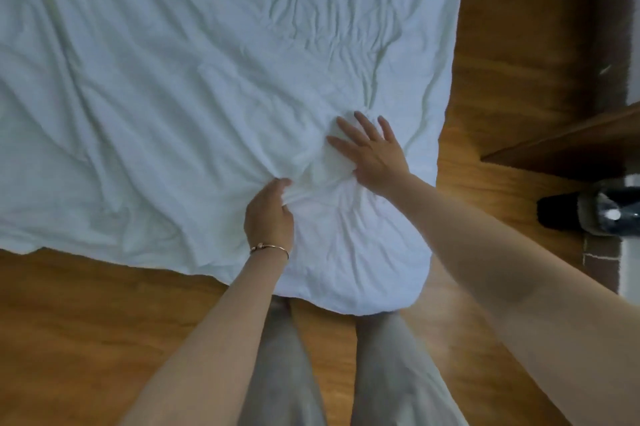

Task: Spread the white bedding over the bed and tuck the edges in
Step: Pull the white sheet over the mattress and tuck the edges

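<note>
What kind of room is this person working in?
Most likely a bedroom in a home. White bedding is spread wide over what seems to be a bed, the floor is warm wood, and a dark slipper sits to the right. The person's hands, left and right, are on the bedding.

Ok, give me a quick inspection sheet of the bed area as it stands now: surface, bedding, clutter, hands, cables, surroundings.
Surface: bed hidden under the white bedding; its frame cannot be seen.
Job's things: bedding spread out, heavily creased, bunched between the hands; the near corner hangs over the wooden floor, not tucked.
Clutter: nothing seen on the bedding.
Hands: left hand, with a bracelet on its wrist, grips a fold of bedding; right hand presses flat, fingers spread.
Cables: nothing seen.
Surroundings: wooden furniture to the right, a dark object on the floor beside it, too blurred to name; the person's grey trousers below.
</note>
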{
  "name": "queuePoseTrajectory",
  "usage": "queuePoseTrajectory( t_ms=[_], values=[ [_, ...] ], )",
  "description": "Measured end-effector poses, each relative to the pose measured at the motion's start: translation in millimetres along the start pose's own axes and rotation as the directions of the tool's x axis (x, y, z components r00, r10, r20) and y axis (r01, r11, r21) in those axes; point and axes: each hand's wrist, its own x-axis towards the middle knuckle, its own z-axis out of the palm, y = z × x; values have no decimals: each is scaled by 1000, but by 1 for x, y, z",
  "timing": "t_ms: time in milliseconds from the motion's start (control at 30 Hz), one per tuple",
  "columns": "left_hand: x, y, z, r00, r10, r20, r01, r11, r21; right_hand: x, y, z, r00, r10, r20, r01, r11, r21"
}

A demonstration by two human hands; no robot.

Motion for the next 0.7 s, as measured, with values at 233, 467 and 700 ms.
queuePoseTrajectory(
  t_ms=[233, 467, 700],
  values=[
    [-15, 20, -13, 975, -191, -118, 198, 979, 53, 11, 23, -19, 863, -428, -269, 439, 898, -24],
    [-73, 33, 34, 959, -38, 282, 55, 997, -53, -90, 45, -24, 919, -254, 302, 348, 883, -315],
    [-140, 12, 61, 823, 20, 568, -37, 999, 19, -184, 23, 25, 896, -96, 434, 215, 948, -235]
  ],
)
